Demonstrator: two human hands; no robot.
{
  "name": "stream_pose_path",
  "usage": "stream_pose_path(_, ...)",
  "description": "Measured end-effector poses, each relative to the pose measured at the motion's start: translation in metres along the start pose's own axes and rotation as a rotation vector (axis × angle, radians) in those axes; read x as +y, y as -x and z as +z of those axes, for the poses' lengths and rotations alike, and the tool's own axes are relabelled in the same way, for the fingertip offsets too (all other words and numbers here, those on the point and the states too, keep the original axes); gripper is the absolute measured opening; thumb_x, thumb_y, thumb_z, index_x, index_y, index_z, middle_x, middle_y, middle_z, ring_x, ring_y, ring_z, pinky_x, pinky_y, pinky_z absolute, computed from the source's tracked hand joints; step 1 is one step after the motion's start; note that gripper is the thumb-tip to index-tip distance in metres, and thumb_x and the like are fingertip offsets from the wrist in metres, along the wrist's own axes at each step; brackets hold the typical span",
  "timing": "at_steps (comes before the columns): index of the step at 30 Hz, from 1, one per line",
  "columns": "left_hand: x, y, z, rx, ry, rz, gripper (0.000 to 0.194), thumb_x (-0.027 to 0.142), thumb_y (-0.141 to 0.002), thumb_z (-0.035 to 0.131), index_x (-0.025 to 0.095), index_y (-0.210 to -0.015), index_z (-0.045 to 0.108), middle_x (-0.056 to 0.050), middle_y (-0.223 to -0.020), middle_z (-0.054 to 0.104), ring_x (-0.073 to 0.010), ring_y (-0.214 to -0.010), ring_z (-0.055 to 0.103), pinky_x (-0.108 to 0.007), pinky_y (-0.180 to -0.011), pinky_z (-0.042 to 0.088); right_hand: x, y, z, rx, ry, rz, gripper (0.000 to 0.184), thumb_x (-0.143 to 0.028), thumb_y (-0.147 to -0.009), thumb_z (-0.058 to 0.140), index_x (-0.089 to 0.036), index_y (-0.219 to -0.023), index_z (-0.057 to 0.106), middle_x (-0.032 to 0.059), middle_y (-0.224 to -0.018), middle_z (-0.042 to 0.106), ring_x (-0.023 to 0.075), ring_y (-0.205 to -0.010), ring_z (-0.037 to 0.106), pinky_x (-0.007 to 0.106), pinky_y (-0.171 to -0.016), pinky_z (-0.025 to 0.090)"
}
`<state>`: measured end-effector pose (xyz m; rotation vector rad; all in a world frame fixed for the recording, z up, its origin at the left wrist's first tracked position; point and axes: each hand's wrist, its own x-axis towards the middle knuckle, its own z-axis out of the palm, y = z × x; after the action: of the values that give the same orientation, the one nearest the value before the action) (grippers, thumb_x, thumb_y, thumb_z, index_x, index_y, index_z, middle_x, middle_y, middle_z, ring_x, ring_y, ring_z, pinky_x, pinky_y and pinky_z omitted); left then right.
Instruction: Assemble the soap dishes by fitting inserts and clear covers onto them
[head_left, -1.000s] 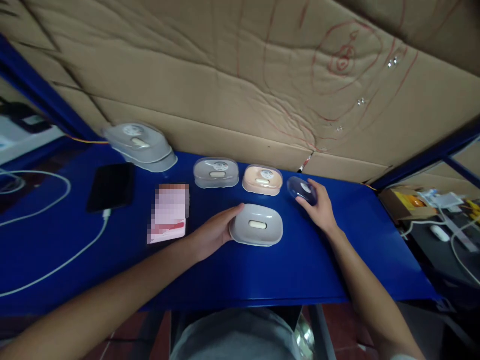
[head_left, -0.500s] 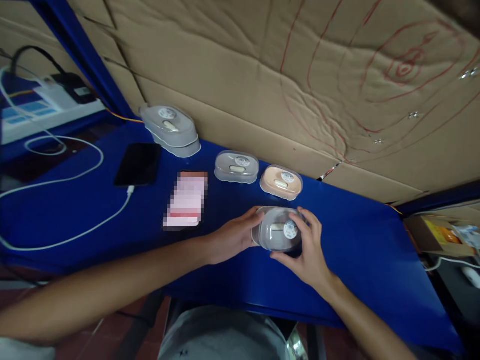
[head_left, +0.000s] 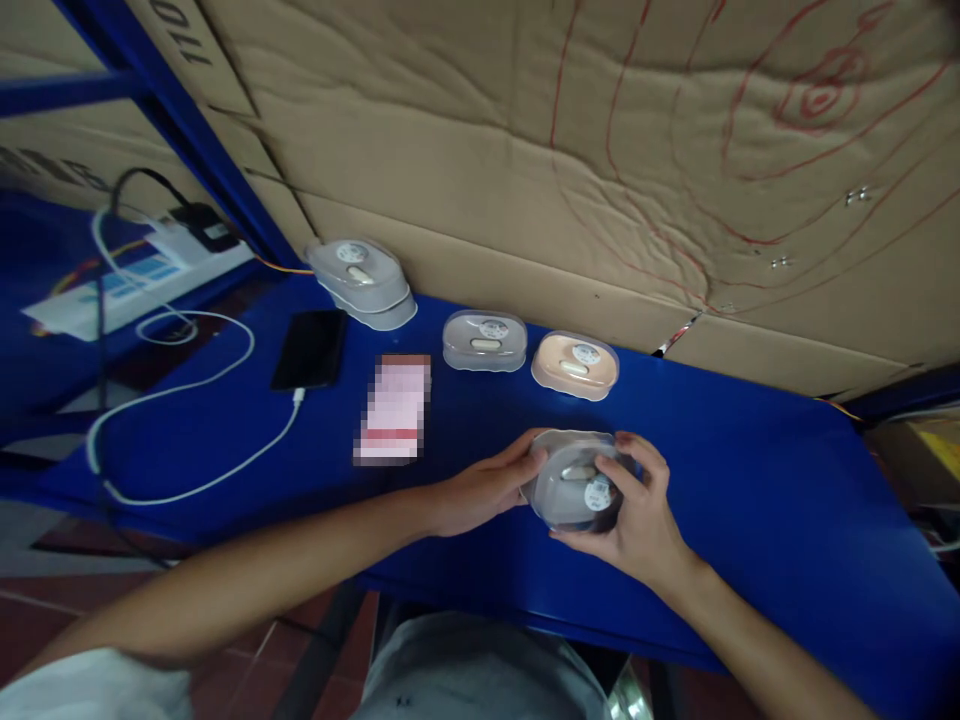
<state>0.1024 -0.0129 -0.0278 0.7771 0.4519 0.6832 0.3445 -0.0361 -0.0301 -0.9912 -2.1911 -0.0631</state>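
A small grey plastic box with a clear lid (head_left: 566, 500) is held between both hands above the blue table. Its lid bears a round white sticker and a pale oval piece. My left hand (head_left: 487, 485) grips the left end, thumb on top. On the right end, my right hand (head_left: 637, 500) is closed round it, fingers over the lid and thumb at the near side. Just beyond stand a similar grey box (head_left: 485, 343) and a peach-coloured box (head_left: 575, 367), both lidded. Farther left sit stacked grey boxes (head_left: 361, 280) of the same sort.
A phone with a blurred pink screen (head_left: 394, 410) lies left of my hands. Beside it is a black phone (head_left: 309, 348) on a white cable (head_left: 202, 498). A power strip (head_left: 142, 285) is at the far left. Cardboard (head_left: 450, 180) walls the back of the blue table (head_left: 750, 500).
The camera view has shifted, so the scene sits farther right. Both hands still hold the box, which is tilted slightly differently. The other boxes stay put on the table.
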Motion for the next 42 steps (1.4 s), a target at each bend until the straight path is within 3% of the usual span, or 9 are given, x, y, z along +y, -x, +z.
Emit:
stream_pose_path(4,0.002,0.002,0.003,-0.010,-0.018,0.043,0.049,0.052,-0.093,0.074,0.034,-0.137,0.061,-0.005,-0.135,0.066,-0.0256,-0.127,0.060,-0.039,-0.105,0.043,0.000,-0.004,0.000,0.064,0.042,-0.114,0.077,-0.050,-0.081,0.085,-0.025,-0.143,0.046,0.0146,-0.133,0.043,0.0390,-0.127,0.053,0.064,-0.101,0.055)
stream_pose_path(9,0.008,0.005,0.011,-0.024,-0.067,0.058,0.082,0.028,-0.066,0.099,0.031,-0.135,0.056,-0.005,-0.132,0.063,-0.0278,-0.128,0.058,-0.045,-0.110,0.041,-0.001,-0.005,-0.002,0.078,0.115,-0.164,0.069,-0.046,-0.082,0.086,-0.024,-0.139,0.052,0.0134,-0.130,0.049,0.0390,-0.127,0.055,0.063,-0.104,0.053)
stream_pose_path(14,0.012,0.006,0.013,0.031,-0.052,0.053,0.071,0.028,-0.073,0.095,0.027,-0.133,0.057,-0.007,-0.132,0.064,-0.0274,-0.128,0.057,-0.046,-0.112,0.040,-0.004,-0.004,0.000,0.055,0.157,-0.155,0.076,-0.048,-0.083,0.085,-0.025,-0.146,0.049,0.0132,-0.130,0.051,0.0375,-0.125,0.057,0.060,-0.104,0.053)
stream_pose_path(18,0.011,0.007,0.012,0.003,-0.094,0.091,0.066,0.028,-0.077,0.091,0.028,-0.133,0.056,-0.006,-0.132,0.063,-0.0268,-0.126,0.058,-0.046,-0.110,0.042,-0.002,0.002,-0.001,-0.009,0.169,-0.118,0.075,-0.050,-0.085,0.082,-0.037,-0.149,0.046,0.0105,-0.133,0.050,0.0364,-0.126,0.057,0.061,-0.107,0.051)
stream_pose_path(26,0.012,0.009,0.016,0.027,-0.196,0.082,0.077,0.023,-0.070,0.095,0.030,-0.134,0.052,-0.006,-0.129,0.062,-0.0292,-0.125,0.059,-0.045,-0.104,0.048,-0.002,0.013,0.001,-0.006,0.148,-0.060,0.068,-0.046,-0.089,0.078,-0.056,-0.149,0.045,0.0020,-0.147,0.048,0.0361,-0.134,0.050,0.066,-0.113,0.040)
stream_pose_path(36,0.008,0.011,0.020,0.038,-0.153,0.142,0.067,0.025,-0.077,0.091,0.028,-0.133,0.055,-0.007,-0.135,0.063,-0.0279,-0.125,0.060,-0.041,-0.102,0.049,-0.003,0.010,-0.002,0.085,0.238,-0.203,0.065,-0.053,-0.088,0.079,-0.048,-0.147,0.053,0.0059,-0.146,0.052,0.0357,-0.135,0.051,0.063,-0.110,0.047)
stream_pose_path(40,0.008,0.007,0.017,0.095,-0.098,0.139,0.059,0.028,-0.079,0.089,0.026,-0.130,0.059,-0.009,-0.137,0.065,-0.0292,-0.128,0.059,-0.043,-0.107,0.045,0.001,0.003,-0.001,-0.063,0.185,-0.123,0.079,-0.062,-0.081,0.082,-0.047,-0.151,0.048,0.0070,-0.150,0.053,0.0414,-0.139,0.050,0.067,-0.111,0.044)
stream_pose_path(42,0.009,0.004,0.014,0.131,-0.103,0.130,0.058,0.030,-0.079,0.089,0.025,-0.129,0.061,-0.009,-0.137,0.066,-0.0296,-0.130,0.059,-0.044,-0.109,0.044,0.005,-0.003,-0.001,-0.148,0.133,-0.108,0.089,-0.065,-0.081,0.081,-0.041,-0.157,0.042,0.0104,-0.155,0.050,0.0431,-0.142,0.049,0.068,-0.114,0.042)
